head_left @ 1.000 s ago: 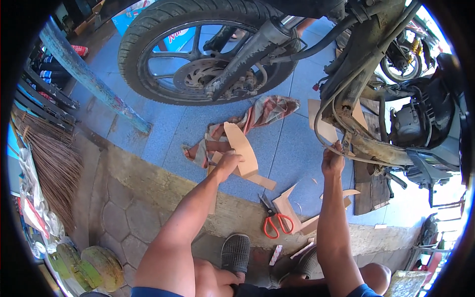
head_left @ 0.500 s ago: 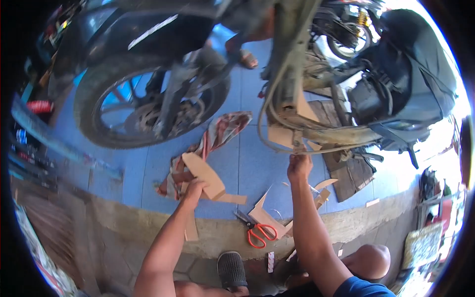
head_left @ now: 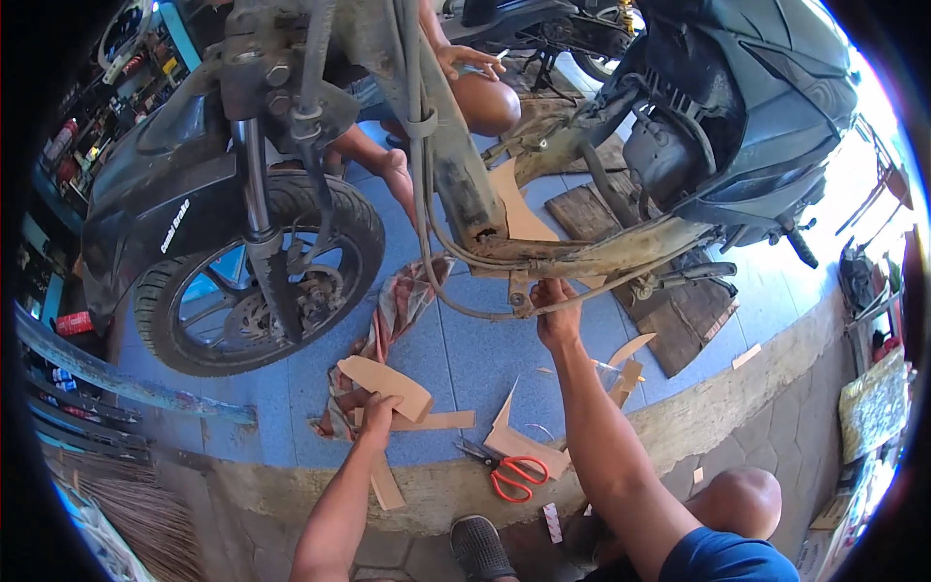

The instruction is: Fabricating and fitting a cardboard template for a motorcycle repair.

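Cardboard piece (head_left: 390,384), rounded at one end, is pinched between the thumb and fingers of your left hand (head_left: 379,415), over the striped cloth (head_left: 400,303) on the blue floor (head_left: 490,354). Your right hand (head_left: 560,322) reaches up to the underside of the motorbike frame (head_left: 606,255); whether its fingers clasp anything, you cannot tell. Orange-handled scissors (head_left: 496,468) lie between your forearms, beside a cut scrap (head_left: 519,445).
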Tool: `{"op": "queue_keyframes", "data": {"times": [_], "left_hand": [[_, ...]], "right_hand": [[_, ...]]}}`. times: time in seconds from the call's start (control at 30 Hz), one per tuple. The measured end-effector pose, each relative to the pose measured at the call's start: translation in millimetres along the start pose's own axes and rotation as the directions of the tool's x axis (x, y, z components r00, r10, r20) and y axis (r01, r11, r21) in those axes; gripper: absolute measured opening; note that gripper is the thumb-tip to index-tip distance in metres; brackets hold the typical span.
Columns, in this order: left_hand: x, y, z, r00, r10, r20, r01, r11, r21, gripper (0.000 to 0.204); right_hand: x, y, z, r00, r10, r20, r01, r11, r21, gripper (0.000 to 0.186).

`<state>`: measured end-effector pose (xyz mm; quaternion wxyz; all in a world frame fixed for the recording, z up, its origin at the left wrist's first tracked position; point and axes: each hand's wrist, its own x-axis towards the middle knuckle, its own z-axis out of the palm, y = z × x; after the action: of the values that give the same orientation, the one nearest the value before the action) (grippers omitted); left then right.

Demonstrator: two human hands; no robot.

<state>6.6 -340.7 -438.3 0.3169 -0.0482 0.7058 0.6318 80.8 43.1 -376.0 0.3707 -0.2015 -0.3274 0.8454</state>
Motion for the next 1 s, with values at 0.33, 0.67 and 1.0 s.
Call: {"op": "queue_keyframes", "data": {"times": [0.33,0.67,1.0], "left_hand": [[0.9,32.6,17.5,0.939,-0.335,-0.078,0.337,0.850,0.405,0.042],[50.5,144.8,80.8,0.948,0.245,0.205,-0.319,0.769,0.554,0.033],[61.4,159.2,213.9,0.933,0.111,0.342,0.179,0.681,-0.710,0.042]], "right_hand": [[-2.8,-3.7,-1.6,0.997,0.043,0.070,-0.046,0.998,0.042,0.023],[-7.0,-7.8,6.6,0.986,0.075,0.150,-0.061,0.993,-0.096,0.025],[4.6,-19.1,-13.6,0.972,0.132,0.194,-0.123,0.991,-0.058,0.015]]}}
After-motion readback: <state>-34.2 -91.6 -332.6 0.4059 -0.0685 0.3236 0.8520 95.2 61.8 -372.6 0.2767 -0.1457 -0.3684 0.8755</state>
